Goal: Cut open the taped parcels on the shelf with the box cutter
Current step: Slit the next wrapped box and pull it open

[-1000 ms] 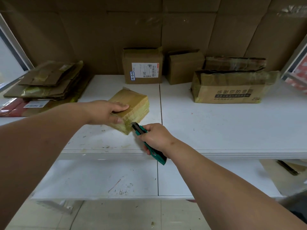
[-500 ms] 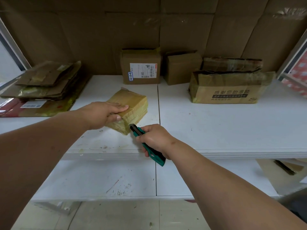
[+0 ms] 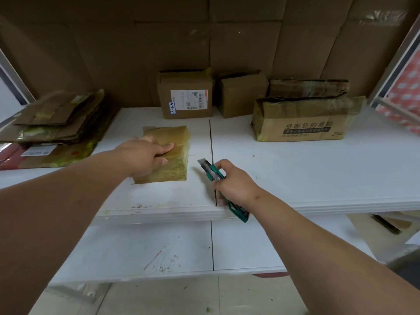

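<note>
Here the taped parcel (image 3: 169, 153), lying flat at the shelf's (image 3: 318, 169) centre, is pinned under the left hand (image 3: 145, 155) with straight fingers, while the box cutter (image 3: 221, 189), gripped in the right hand (image 3: 234, 185) at four o'clock of it, is best drawn shallowly along the tape, away from those fingers.

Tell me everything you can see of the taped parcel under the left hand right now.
The parcel is a flat, squarish brown packet wrapped all over in glossy yellowish tape, wrinkled at its far left corner. It lies flat on the white shelf, left of the seam between the boards, in front of the labelled box. The left hand rests on top, fingers laid across it and thumb against the near side. The cutter in the right hand points toward it, blade out, not touching. No cut shows.
</note>
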